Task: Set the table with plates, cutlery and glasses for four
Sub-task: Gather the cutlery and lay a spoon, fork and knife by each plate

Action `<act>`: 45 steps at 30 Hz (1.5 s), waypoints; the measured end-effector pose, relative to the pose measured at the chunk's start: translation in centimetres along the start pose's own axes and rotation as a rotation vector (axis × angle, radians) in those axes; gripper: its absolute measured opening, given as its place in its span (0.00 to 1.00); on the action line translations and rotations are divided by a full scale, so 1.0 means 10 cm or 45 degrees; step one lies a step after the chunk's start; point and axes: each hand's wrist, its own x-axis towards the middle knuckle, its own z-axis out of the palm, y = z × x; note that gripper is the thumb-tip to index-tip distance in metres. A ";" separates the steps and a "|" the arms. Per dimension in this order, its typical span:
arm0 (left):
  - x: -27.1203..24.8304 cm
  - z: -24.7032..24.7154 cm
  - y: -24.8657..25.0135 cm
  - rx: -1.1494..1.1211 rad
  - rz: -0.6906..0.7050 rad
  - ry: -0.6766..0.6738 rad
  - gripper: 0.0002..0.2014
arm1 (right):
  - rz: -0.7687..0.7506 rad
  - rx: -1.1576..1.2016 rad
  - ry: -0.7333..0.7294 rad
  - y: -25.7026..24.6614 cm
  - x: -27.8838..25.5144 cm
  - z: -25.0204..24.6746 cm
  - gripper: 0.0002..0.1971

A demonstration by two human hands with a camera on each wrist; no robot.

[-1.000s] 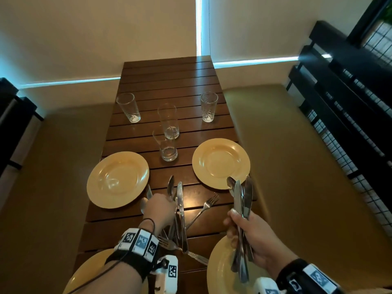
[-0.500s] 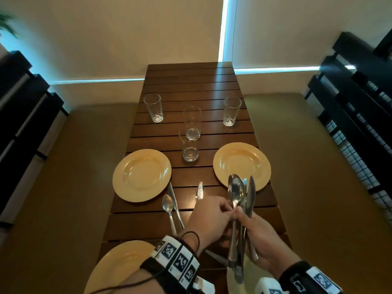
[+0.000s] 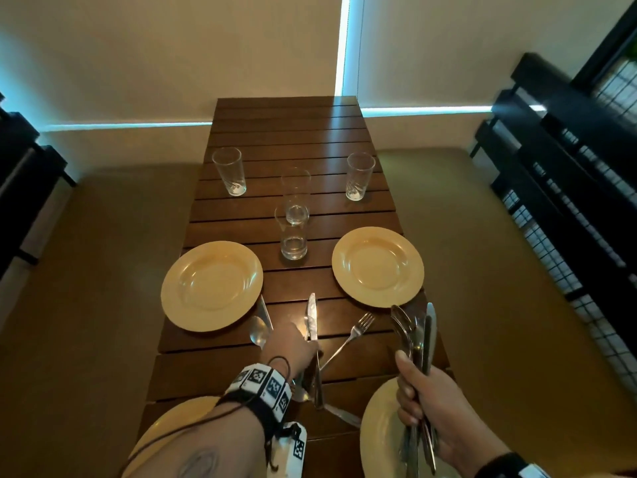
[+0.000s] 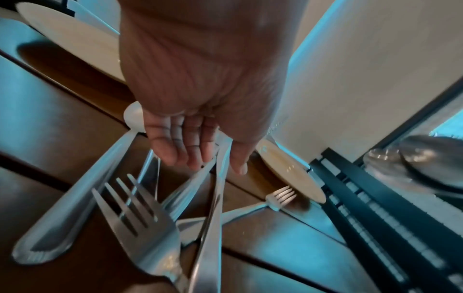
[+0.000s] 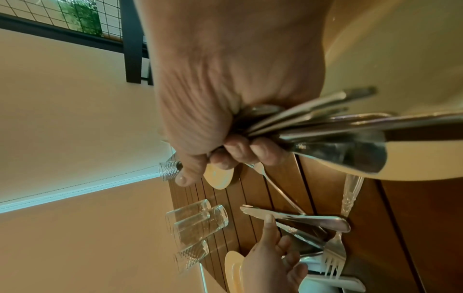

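On the wooden slat table (image 3: 286, 139) stand two far yellow plates (image 3: 212, 286) (image 3: 377, 267) and two near ones (image 3: 165, 429) (image 3: 379, 432). Several glasses (image 3: 293, 236) stand past them. My right hand (image 3: 424, 391) (image 5: 225, 138) grips a bundle of cutlery (image 3: 418, 339) (image 5: 325, 126) upright over the near right plate. My left hand (image 3: 293, 343) (image 4: 215, 166) (image 5: 268, 257) hangs low over loose cutlery at the table's middle, fingers straight, the index finger on a knife (image 3: 312, 315) (image 5: 288, 217). A fork (image 3: 355, 334) (image 4: 280, 195) lies to its right, a spoon (image 3: 258, 334) to its left.
More cutlery lies crossed under my left wrist, including a fork (image 4: 140, 218) (image 5: 334, 255). Another knife (image 3: 265, 312) lies by the far left plate. Tan cushioned benches (image 3: 482, 270) flank the table, with black slatted backrests (image 3: 568, 167). A wall closes the far end.
My left hand has left the bundle in my right hand and dropped back left onto the loose cutlery. My right hand has drawn the bundle to the right.
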 end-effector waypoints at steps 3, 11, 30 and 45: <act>0.05 0.11 0.08 0.126 0.003 0.017 0.20 | -0.004 -0.044 0.034 0.01 -0.05 -0.07 0.19; 0.10 0.17 0.22 0.227 -0.006 0.071 0.03 | -0.040 0.022 0.055 0.08 -0.06 -0.27 0.15; -0.22 -0.62 0.44 -0.218 0.190 0.365 0.09 | -0.082 0.202 -0.023 -0.19 0.00 -0.02 0.12; -1.12 -0.34 0.76 -0.663 0.304 -0.391 0.15 | -0.075 0.375 -0.181 -0.22 -0.10 0.37 0.18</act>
